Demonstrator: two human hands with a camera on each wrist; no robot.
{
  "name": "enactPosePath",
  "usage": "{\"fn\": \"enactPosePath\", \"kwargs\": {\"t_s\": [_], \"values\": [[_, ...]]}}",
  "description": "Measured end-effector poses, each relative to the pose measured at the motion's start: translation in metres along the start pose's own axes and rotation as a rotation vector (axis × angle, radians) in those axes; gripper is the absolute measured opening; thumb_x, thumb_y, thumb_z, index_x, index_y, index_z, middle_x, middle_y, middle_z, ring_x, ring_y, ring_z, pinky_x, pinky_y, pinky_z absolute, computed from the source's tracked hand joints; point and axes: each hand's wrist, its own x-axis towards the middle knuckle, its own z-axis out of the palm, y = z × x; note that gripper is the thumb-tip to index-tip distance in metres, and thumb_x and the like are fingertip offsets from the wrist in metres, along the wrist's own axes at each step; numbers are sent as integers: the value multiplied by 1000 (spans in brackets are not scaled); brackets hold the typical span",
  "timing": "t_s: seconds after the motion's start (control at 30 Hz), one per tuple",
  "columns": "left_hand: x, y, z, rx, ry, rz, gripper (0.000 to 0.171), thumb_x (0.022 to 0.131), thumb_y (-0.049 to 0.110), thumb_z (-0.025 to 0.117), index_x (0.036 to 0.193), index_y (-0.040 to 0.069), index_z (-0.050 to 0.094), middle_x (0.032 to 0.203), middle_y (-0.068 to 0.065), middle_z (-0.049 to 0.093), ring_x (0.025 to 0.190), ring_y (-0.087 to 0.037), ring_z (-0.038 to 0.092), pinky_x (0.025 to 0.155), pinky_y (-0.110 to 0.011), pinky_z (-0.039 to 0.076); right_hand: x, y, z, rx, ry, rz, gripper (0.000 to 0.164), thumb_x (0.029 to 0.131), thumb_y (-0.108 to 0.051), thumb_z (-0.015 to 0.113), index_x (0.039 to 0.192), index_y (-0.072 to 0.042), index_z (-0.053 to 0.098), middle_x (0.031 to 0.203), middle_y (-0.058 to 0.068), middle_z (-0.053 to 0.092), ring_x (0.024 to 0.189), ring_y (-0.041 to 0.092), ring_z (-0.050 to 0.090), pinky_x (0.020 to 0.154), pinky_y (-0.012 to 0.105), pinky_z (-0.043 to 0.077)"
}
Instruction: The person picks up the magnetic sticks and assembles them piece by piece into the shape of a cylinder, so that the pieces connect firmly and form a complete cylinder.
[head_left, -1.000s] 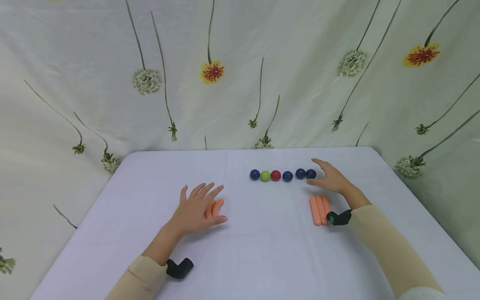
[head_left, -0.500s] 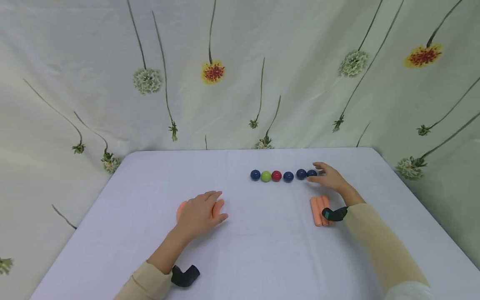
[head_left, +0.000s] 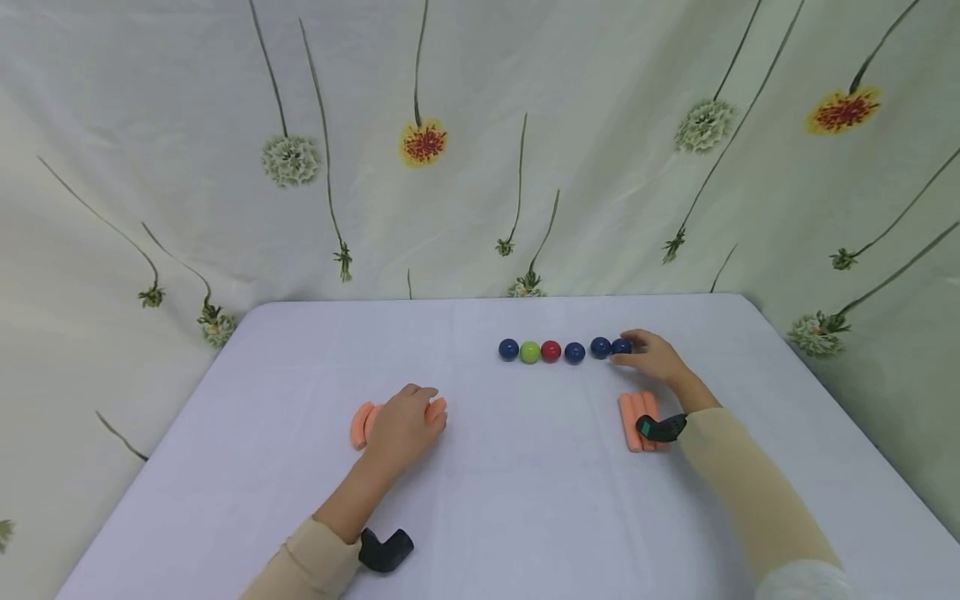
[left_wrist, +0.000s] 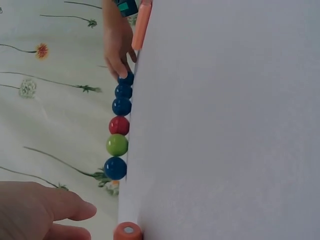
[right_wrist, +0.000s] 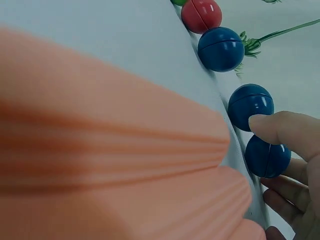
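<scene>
My left hand is over a group of curved orange rods, its fingers loosely bent. In the left wrist view the thumb hangs apart from one rod's end, which has a grey dot in it. My right hand is at the far right end of a row of shiny balls, pinching the last blue ball between thumb and fingers. A second blue ball sits right beside it, the thumb overlapping its edge. Farther left stand another blue ball, a red ball, a green ball and a blue ball.
Several straight orange rods lie side by side beneath the right wrist, partly hidden by its black wrist camera. A white cloth covers the table. Behind it hangs a flower-printed curtain.
My left hand has moved slightly right and drawn its spread fingers in over the curved rods. My right hand's fingers have closed in around the last blue ball.
</scene>
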Motion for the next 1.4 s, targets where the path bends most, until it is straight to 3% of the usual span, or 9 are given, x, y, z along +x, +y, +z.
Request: {"fn": "enactPosePath", "kwargs": {"t_s": [0.17, 0.3, 0.4, 0.8, 1.13, 1.4], "values": [[2, 1, 3, -7, -10, -15, 21, 83, 9, 66, 101, -1, 69, 79, -8, 58, 65, -19, 49, 57, -30, 42, -1, 0, 1, -15, 7, 2, 68, 91, -34, 64, 142, 3, 41, 145, 28, 39, 133, 44, 35, 106, 57, 30], [4, 1, 4, 3, -35, -20, 6, 82, 6, 65, 87, 3, 64, 69, -3, 46, 61, -17, 40, 54, -28, 34, -3, -1, 1, -17, 8, 0, 66, 91, -33, 64, 141, 4, 42, 143, 29, 39, 132, 44, 36, 106, 57, 32], [6, 1, 6, 18, -46, -18, 3, 82, 4, 64, 83, 4, 62, 69, -2, 46, 61, -18, 41, 55, -29, 36, -3, 0, 1, -14, 25, -5, 65, 91, -33, 64, 141, 3, 43, 143, 28, 41, 132, 43, 37, 106, 57, 32], [8, 8, 6, 87, -87, -26, 22, 83, 3, 63, 65, 8, 50, 62, -4, 46, 59, -21, 45, 57, -32, 40, -2, 9, 4, 39, 100, -64, 57, 90, -30, 67, 135, 2, 51, 140, 27, 45, 129, 43, 41, 104, 56, 34], [7, 8, 11, 131, -103, 38, 23, 82, 5, 66, 65, 6, 51, 64, -5, 48, 58, -20, 45, 54, -31, 41, -8, 7, 5, 66, 143, -51, 54, 90, -28, 69, 133, 2, 54, 137, 26, 50, 126, 42, 45, 102, 53, 38], [6, 8, 11, 134, -109, 33, 23, 83, 7, 66, 67, 7, 49, 64, -3, 45, 56, -18, 42, 51, -29, 38, -13, 4, 1, 111, 160, -69, 54, 91, -26, 70, 133, 3, 53, 134, 26, 51, 126, 41, 44, 100, 54, 40]]}}
